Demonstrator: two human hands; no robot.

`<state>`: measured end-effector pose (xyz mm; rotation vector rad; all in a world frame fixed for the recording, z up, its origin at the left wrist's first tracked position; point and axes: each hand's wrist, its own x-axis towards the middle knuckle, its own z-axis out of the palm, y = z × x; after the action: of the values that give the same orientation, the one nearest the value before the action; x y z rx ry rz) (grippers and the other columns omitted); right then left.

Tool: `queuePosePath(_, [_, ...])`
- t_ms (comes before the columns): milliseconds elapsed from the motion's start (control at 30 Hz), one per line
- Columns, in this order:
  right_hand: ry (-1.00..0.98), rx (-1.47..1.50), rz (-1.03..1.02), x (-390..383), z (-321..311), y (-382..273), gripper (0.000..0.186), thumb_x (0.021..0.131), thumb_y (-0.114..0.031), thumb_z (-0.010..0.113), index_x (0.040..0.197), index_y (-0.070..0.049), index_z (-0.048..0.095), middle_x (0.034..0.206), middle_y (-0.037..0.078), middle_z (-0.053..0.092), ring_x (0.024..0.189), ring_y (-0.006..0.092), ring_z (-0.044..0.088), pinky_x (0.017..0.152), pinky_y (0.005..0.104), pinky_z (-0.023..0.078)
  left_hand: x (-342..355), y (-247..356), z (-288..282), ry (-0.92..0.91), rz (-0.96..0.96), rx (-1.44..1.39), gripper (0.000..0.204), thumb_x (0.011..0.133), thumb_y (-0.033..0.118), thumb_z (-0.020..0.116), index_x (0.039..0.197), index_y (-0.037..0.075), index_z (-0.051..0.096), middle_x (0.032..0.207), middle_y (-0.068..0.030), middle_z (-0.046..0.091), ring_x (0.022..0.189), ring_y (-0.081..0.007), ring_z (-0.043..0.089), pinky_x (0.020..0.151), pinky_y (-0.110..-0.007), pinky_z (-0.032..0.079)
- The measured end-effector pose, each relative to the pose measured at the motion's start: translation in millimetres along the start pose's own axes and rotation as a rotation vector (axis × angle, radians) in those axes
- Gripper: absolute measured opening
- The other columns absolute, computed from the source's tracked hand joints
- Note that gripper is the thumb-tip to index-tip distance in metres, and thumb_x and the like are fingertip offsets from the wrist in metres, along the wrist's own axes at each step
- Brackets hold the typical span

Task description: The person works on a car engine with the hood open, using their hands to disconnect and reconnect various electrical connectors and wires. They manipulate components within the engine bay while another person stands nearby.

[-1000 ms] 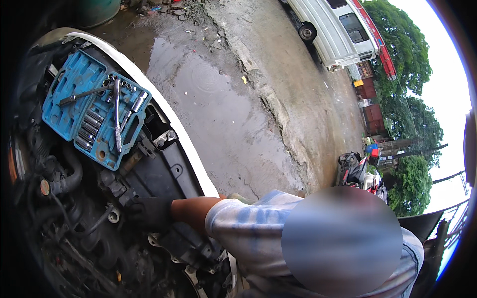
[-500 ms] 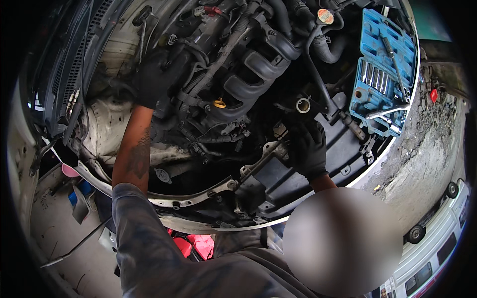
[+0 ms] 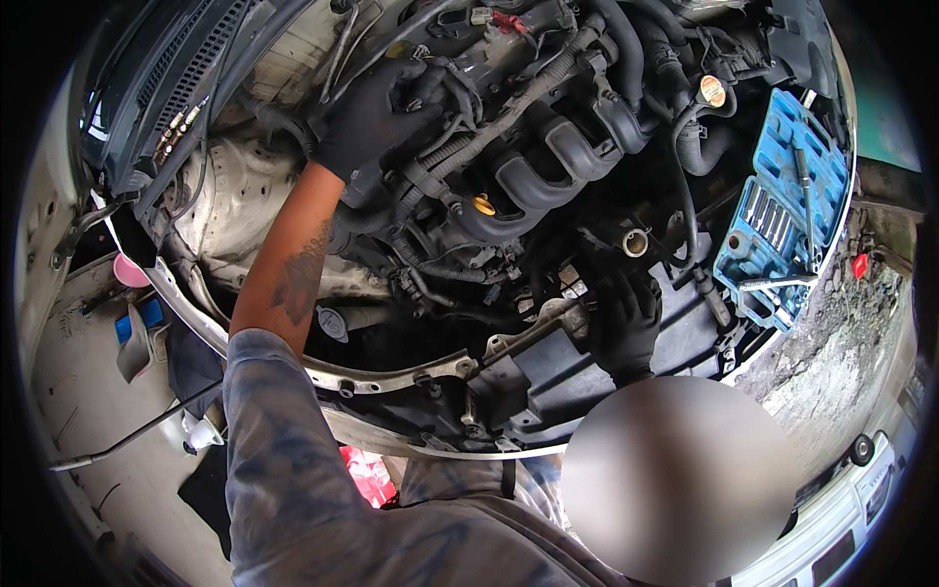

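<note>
Left hand (image 3: 377, 122) shifted farther over dusty, matte-black engine (image 3: 569, 149), right hand (image 3: 629, 321) apart; cannot tell either grip

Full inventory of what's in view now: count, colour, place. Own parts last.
intake manifold: 1, black, centre
hoses: several, black, throughout; too tangled to count
loop handle: 1, yellow, centre
round cap: 1, orange and white, upper right
tool case: 1, blue, open, right
long-handled tools: 2, metallic, on the case
sockets: several, silver, in the case
tub: 1, pink, far left
vehicle: 1, white, lower right
sleeve: 1, grey-blue, lower left
left hand: 1, black-gloved, upper left
right hand: 1, black-gloved, right of centre
</note>
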<state>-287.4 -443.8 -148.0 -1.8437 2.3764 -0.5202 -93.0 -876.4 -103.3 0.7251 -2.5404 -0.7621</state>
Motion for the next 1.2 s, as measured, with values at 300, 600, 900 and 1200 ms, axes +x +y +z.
queuePosePath(300, [0.010,-0.022,-0.004,4.3,0.3,-4.4,0.033,0.084,-0.015,0.064,0.116,-0.007,0.069,0.133,0.016,0.063,0.119,0.0409,0.055,0.105,0.0588,0.043,-3.3,-28.6,-16.5,-0.154,-0.039,-0.248,0.043,0.097,0.013,0.073,0.138,0.004,0.064,0.115,-0.0082,0.075,0.099,-0.0133,0.069,0.088,-0.030,0.054])
queuePosePath(600, [-0.093,-0.006,0.035,0.1,0.9,-3.4,0.041,0.089,-0.020,0.061,0.127,-0.007,0.066,0.142,0.020,0.060,0.130,0.0456,0.053,0.112,0.0617,0.037,-3.4,-23.9,-1.7,-0.001,-0.287,-0.264,0.050,0.091,0.018,0.079,0.136,0.002,0.064,0.106,-0.0081,0.076,0.094,-0.0149,0.070,0.087,-0.030,0.055])
queuePosePath(900, [-0.075,-0.042,-0.017,-0.1,3.4,-3.5,0.039,0.091,-0.021,0.061,0.127,-0.007,0.066,0.143,0.020,0.059,0.129,0.0445,0.053,0.110,0.0614,0.038,-43.7,22.8,9.1,0.445,-0.130,0.164,0.057,0.084,0.022,0.084,0.132,0.002,0.060,0.134,-0.0169,0.062,0.121,-0.0334,0.061,0.104,-0.044,0.048])
queuePosePath(1200, [-0.054,-0.060,-0.035,-3.0,4.9,-2.3,0.036,0.089,-0.024,0.065,0.123,-0.011,0.067,0.138,0.015,0.061,0.128,0.0416,0.053,0.109,0.0604,0.038,-210.6,122.1,86.4,0.605,-0.670,0.133,0.047,0.097,0.014,0.068,0.138,-0.004,0.053,0.146,-0.0275,0.047,0.137,-0.0430,0.045,0.114,-0.052,0.036])
